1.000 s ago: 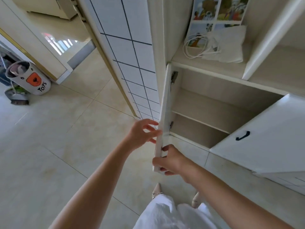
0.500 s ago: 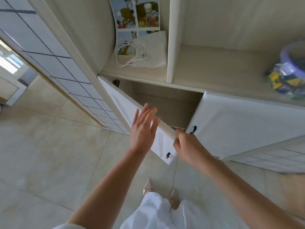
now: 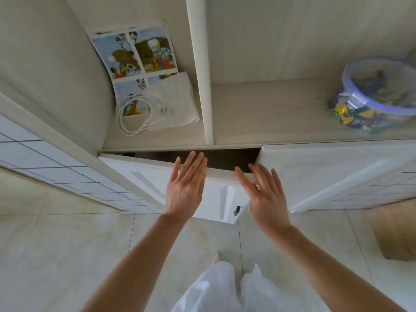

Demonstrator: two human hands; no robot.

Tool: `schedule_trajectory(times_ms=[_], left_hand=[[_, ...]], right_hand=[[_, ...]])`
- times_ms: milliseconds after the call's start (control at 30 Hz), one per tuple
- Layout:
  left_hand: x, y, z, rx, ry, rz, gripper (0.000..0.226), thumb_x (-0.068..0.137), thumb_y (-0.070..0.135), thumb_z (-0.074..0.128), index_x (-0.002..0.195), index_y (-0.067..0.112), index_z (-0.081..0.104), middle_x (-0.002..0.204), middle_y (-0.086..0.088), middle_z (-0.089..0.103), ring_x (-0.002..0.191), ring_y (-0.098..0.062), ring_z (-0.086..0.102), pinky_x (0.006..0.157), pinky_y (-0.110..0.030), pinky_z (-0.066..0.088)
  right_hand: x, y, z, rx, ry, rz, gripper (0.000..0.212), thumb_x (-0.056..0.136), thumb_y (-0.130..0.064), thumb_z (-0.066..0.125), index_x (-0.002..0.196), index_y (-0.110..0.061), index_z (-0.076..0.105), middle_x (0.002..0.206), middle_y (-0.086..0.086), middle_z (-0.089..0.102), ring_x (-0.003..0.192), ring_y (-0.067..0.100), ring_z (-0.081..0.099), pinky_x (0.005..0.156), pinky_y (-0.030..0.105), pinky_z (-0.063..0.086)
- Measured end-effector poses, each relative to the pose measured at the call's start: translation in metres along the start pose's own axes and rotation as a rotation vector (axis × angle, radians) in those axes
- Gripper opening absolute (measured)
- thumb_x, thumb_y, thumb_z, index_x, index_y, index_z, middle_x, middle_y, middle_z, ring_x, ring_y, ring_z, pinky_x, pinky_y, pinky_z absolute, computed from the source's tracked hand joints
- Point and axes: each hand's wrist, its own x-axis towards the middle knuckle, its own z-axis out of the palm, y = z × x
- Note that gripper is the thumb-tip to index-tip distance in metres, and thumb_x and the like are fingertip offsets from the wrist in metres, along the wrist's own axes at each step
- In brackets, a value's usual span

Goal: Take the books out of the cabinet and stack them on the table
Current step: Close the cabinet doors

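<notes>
The cabinet's left white door (image 3: 153, 176) stands nearly closed, with a narrow dark gap (image 3: 225, 157) left above its top edge. My left hand (image 3: 185, 185) lies flat on the door's front, fingers straight. My right hand (image 3: 263, 192) is open too, fingers spread by the door's right edge, near the small black handle (image 3: 236, 210). The right door (image 3: 326, 174) is closed. A picture book (image 3: 135, 64) leans against the back of the open shelf above. No table is in view.
A coiled white cable (image 3: 132, 113) and a white cloth bag (image 3: 177, 102) lie on the shelf (image 3: 270, 113) by the book. A clear tub with a blue rim (image 3: 378, 95) sits at its right. A white post (image 3: 200, 70) divides the shelf. Tiled floor (image 3: 67, 255) lies below.
The left door has swung from wide open to almost closed. Both hands have let go of its edge and now lie flat and open against it. The view has turned towards the cabinet.
</notes>
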Motion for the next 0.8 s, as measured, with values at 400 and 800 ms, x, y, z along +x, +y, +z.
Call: schedule_trajectory(times_ms=[400,800], left_hand=[[0.021,-0.002,0.022,0.097,-0.018,-0.126,0.054,0.097,0.014,0.049,0.148,0.005,0.034,0.156,-0.009,0.032,0.146,-0.023,0.027,0.118,-0.053,0.022],[0.034,-0.004,0.026,0.138,-0.115,-0.142,0.070,0.086,0.014,0.057,0.149,0.000,0.030,0.157,-0.014,0.029,0.147,-0.025,0.025,0.118,-0.055,0.021]], right_hand=[[0.044,-0.012,0.018,-0.215,-0.050,0.124,0.082,0.075,-0.001,0.061,0.149,-0.003,0.026,0.155,0.022,0.027,0.145,0.038,0.022,0.117,0.052,0.023],[0.061,0.002,0.028,-0.261,-0.035,0.077,0.096,0.066,0.002,0.066,0.151,-0.009,0.023,0.155,0.019,0.029,0.144,0.035,0.026,0.117,0.054,0.018]])
